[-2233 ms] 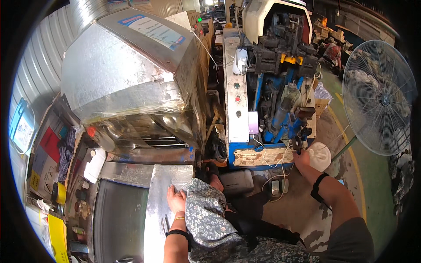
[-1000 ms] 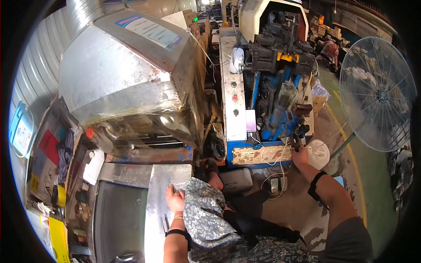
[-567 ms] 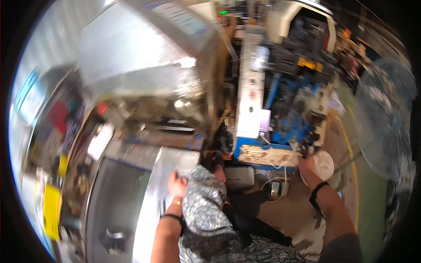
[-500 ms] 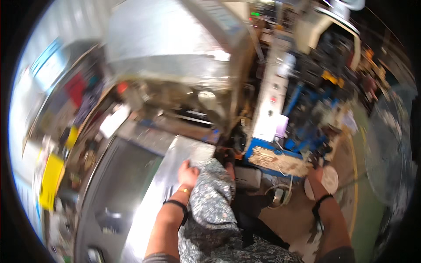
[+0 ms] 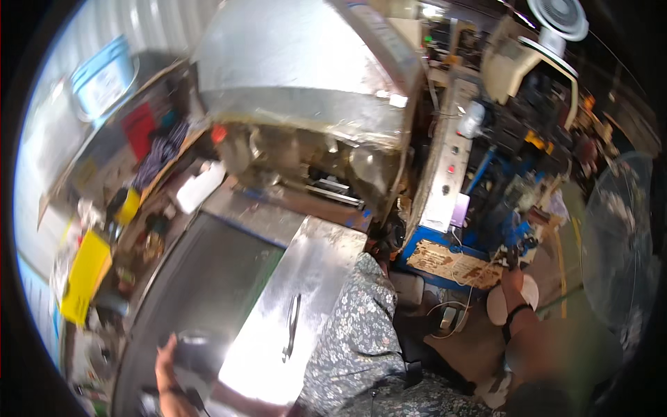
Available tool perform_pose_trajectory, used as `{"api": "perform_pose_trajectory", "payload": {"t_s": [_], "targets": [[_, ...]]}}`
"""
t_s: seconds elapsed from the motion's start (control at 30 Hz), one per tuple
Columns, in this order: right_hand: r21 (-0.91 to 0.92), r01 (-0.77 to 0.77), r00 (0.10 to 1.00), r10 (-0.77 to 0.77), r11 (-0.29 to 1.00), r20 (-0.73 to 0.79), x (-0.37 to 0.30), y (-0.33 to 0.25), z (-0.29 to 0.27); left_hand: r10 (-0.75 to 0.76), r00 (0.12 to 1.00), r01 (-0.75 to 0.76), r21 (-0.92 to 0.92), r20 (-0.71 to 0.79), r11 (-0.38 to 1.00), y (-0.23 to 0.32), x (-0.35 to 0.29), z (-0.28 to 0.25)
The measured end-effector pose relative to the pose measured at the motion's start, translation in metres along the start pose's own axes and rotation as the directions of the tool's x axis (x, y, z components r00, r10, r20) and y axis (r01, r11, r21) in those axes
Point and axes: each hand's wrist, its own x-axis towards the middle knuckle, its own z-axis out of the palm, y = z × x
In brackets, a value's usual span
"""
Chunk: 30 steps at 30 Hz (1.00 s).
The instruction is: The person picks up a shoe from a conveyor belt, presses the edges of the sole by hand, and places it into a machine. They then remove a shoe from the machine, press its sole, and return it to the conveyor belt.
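My left hand (image 5: 165, 354) is low on the left, over the dark flat bed (image 5: 208, 278), its fingers stretched out and nothing seen in them. Right of it lies a shiny metal panel (image 5: 271, 326) with a curved metal handle (image 5: 292, 326), which no hand touches. My right hand (image 5: 513, 279) reaches to the near right corner of a blue-framed machine (image 5: 438, 274). Its fingertips meet a small dark part there, and their grip is too dim to make out. A round pale disc (image 5: 497, 306) shows behind that wrist.
A big metal hood (image 5: 292, 62) stands beyond the bed. On the left are a cluttered shelf with a white jug (image 5: 201, 187), a yellow box (image 5: 85, 278) and a blue bucket (image 5: 104, 80). A stool-like grey box (image 5: 406, 288) and a looped cable (image 5: 445, 306) sit by my legs.
My left hand has moved left and nearer, off the metal panel's right edge, baring the handle. My right hand stays at the machine corner. The view has shifted slightly left.
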Motion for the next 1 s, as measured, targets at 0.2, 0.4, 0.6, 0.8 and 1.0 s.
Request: {"api": "perform_pose_trajectory", "payload": {"t_s": [0.2, 0.4, 0.6, 0.8, 1.0], "targets": [[-0.056, -0.134, 0.991, 0.132, 0.989, -0.028, -0.014, 0.01, -0.033, -0.51, 0.595, 0.593, -0.09, -0.621, 0.8, 0.055, 0.027, 0.121], [0.101, 0.203, 0.977, -0.194, 0.974, -0.09, -0.046, 0.071, -0.014, -0.108, 0.523, 0.706, 0.359, -0.845, 0.611, 0.019, 0.041, 0.171], [0.146, 0.104, 0.949, -0.142, 0.984, 0.282, -0.137, 0.165, 0.05, -0.093, 0.934, 0.355, -0.923, 0.344, 0.149, -0.024, 0.062, 0.141], [0.447, -0.106, 0.823, -0.174, 0.888, 0.541, -0.211, 0.188, 0.04, -0.253, 0.933, 0.354, -0.767, 0.255, 0.535, 0.136, -0.016, 0.154], [0.597, 0.127, 0.851, -0.397, 0.792, 0.344, -0.181, 0.137, 0.052, -0.126, 0.958, 0.28, -0.753, 0.257, 0.595, 0.194, -0.051, 0.104]]}}
